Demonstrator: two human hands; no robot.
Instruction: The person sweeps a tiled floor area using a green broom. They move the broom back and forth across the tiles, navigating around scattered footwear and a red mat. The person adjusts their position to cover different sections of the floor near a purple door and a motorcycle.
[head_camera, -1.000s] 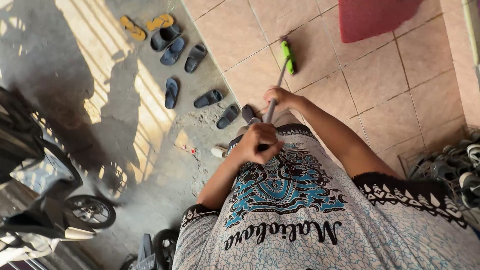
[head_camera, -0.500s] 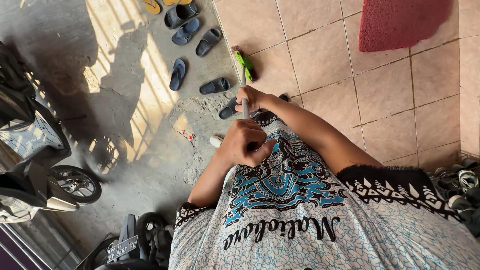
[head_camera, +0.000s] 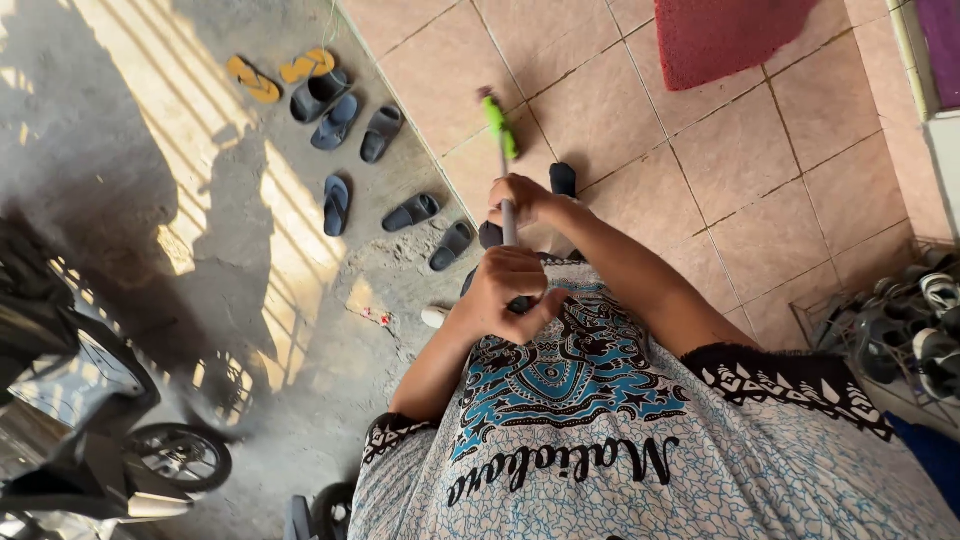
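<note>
Compared with half a second ago, the green broom head (head_camera: 498, 127) is now further onto the beige floor tiles (head_camera: 745, 165), away from the edge of the concrete yard (head_camera: 150, 170), so the sweeping stroke seems to go across the tiles. The right hand (head_camera: 521, 198) is closed around the grey broom handle (head_camera: 508, 220) lower down, and the left hand (head_camera: 508, 292) grips its top end near the patterned shirt (head_camera: 600, 420). Sandals (head_camera: 338, 204) lie scattered beside the step; a red doormat (head_camera: 725, 35) lies well apart.
</note>
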